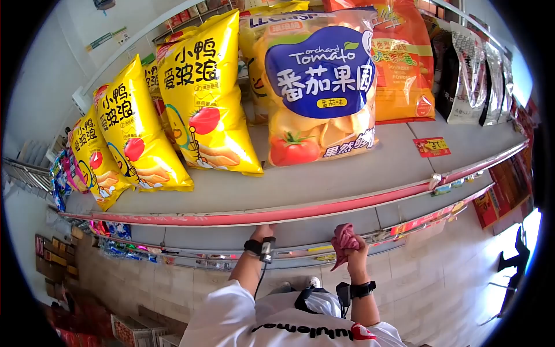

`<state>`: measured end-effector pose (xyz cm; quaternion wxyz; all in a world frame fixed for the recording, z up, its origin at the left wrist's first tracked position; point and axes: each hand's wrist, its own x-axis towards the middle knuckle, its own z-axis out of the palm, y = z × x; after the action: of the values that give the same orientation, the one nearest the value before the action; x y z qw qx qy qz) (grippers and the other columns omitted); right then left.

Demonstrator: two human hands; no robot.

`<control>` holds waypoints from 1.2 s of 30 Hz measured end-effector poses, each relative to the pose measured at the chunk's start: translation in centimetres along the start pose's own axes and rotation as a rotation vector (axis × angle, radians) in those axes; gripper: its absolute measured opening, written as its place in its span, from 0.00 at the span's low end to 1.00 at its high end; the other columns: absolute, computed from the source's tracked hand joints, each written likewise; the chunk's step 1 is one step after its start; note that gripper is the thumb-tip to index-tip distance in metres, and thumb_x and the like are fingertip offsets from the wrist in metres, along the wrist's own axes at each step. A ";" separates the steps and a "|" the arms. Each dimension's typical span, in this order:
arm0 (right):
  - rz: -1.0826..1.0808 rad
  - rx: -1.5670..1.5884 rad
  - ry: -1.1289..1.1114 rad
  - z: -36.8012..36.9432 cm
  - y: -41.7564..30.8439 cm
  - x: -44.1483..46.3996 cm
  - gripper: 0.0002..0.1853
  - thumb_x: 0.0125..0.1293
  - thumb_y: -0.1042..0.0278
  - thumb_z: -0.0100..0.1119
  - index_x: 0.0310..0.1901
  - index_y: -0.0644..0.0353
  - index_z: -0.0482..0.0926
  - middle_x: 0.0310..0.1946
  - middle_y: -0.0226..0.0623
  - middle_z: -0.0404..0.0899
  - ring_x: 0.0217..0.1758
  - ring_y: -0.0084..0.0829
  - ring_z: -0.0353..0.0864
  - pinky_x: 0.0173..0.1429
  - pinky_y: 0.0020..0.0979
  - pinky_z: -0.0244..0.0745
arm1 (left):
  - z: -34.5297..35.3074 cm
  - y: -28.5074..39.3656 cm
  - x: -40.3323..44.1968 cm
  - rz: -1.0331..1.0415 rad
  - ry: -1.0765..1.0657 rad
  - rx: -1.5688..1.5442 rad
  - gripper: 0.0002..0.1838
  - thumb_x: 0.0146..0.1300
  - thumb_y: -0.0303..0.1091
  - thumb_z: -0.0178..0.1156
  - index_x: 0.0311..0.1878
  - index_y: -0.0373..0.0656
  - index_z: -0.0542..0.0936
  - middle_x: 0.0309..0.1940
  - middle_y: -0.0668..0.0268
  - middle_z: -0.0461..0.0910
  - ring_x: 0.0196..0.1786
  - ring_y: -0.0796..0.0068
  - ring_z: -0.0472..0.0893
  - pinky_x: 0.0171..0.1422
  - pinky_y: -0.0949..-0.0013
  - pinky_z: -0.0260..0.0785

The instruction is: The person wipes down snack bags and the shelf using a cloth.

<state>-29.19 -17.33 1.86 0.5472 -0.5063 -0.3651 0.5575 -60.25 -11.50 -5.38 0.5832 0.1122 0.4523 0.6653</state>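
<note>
The red rim (312,211) hides the fingers of the left hand (264,231); what they touch cannot be told. The tomato bag (324,127) partly covers the orange bag (407,75), cropped above. Low packets (118,231), possibly snacks, are blurred. The bottom edge crops the shirt (222,312).

Pink cloth (342,244) in right grip (358,250); left grip (263,232) partly hidden by red-edged shelf (324,188) of snack bags (202,101).
</note>
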 end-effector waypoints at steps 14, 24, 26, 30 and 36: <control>0.065 0.060 -0.091 0.4 0.0 1.2 0.22 0.32 0.85 0.45 0.36 0.67 0.74 0.26 0.27 0.70 0.25 0.20 0.69 0.27 0.18 0.65 | 1.8 -0.9 -2.3 0.321 -0.013 0.478 0.11 0.58 0.41 0.52 0.39 0.46 0.72 0.34 0.70 0.74 0.37 0.79 0.73 0.40 0.77 0.68; 0.165 0.084 -0.046 -1.0 -0.1 1.0 0.22 0.33 0.86 0.45 0.36 0.66 0.75 0.31 0.26 0.71 0.33 0.20 0.69 0.38 0.19 0.66 | -2.4 6.3 -2.7 0.320 0.168 0.370 0.11 0.58 0.40 0.53 0.39 0.44 0.73 0.35 0.70 0.74 0.38 0.79 0.73 0.41 0.76 0.67; 0.128 0.067 -0.044 -1.5 0.5 1.0 0.22 0.33 0.86 0.45 0.37 0.66 0.75 0.30 0.26 0.70 0.31 0.19 0.68 0.35 0.19 0.65 | -1.9 8.0 -1.0 0.379 0.180 0.468 0.11 0.58 0.40 0.53 0.40 0.44 0.73 0.35 0.70 0.74 0.38 0.78 0.73 0.41 0.76 0.67; 0.123 0.076 -0.038 -1.2 -0.1 0.2 0.23 0.33 0.85 0.44 0.38 0.67 0.75 0.28 0.25 0.70 0.27 0.18 0.66 0.30 0.18 0.64 | -0.3 10.9 2.6 0.482 0.176 0.693 0.11 0.57 0.39 0.53 0.40 0.44 0.73 0.35 0.70 0.75 0.38 0.78 0.73 0.41 0.76 0.67; 0.055 0.163 0.131 0.8 0.1 -1.8 0.24 0.33 0.86 0.44 0.39 0.68 0.75 0.26 0.26 0.70 0.25 0.18 0.66 0.28 0.18 0.63 | 0.2 12.7 6.5 0.515 0.114 0.884 0.12 0.57 0.39 0.54 0.40 0.43 0.73 0.35 0.70 0.75 0.38 0.78 0.73 0.42 0.76 0.67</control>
<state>-30.20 -19.01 2.27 0.5937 -0.5055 -0.2678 0.5659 -70.61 -4.57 1.63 0.2719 0.4193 0.6791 0.5376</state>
